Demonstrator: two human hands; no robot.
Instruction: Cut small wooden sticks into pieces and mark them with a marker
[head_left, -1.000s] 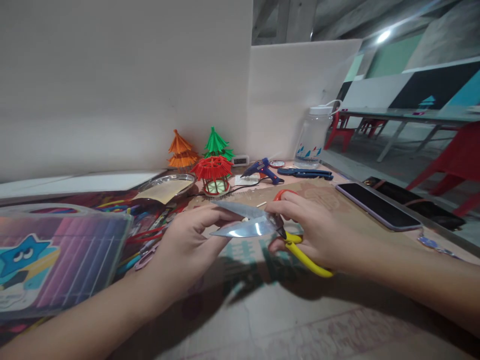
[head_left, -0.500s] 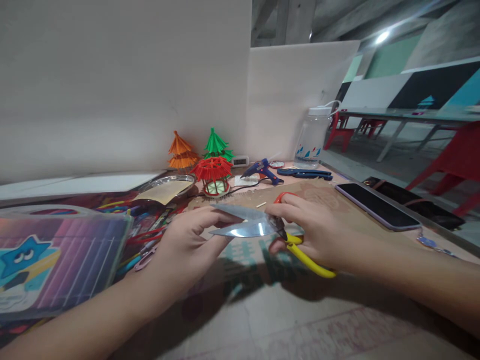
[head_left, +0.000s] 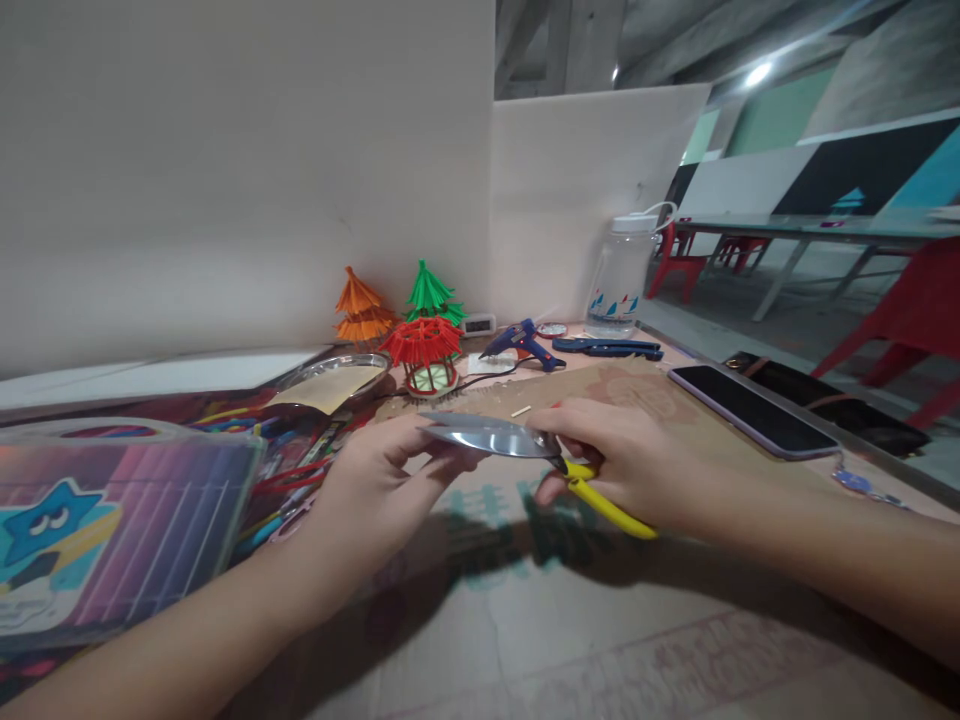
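Observation:
Yellow-handled scissors (head_left: 491, 437) are gripped in my right hand (head_left: 611, 445), with the blades pointing left and nearly together. My left hand (head_left: 397, 475) is closed in a pinch right behind the blades. Whatever its fingertips hold is hidden by the blades. A short pale stick piece (head_left: 520, 411) lies on the brown cardboard (head_left: 637, 390) just beyond the scissors. Farther back stands a small red-roofed pavilion model (head_left: 424, 350) on a round base.
An orange tiered model (head_left: 361, 305) and a green one (head_left: 431, 292) stand by the wall, beside a blue glue gun (head_left: 523, 343). A marker case (head_left: 150, 530) lies left; a metal tray (head_left: 375, 362), a water bottle (head_left: 619, 270) and a phone (head_left: 754, 410) surround the cardboard.
The scissor blades have swung from open to nearly closed. My right fingers have drawn in on the handles, while my left hand stays close to the same spot.

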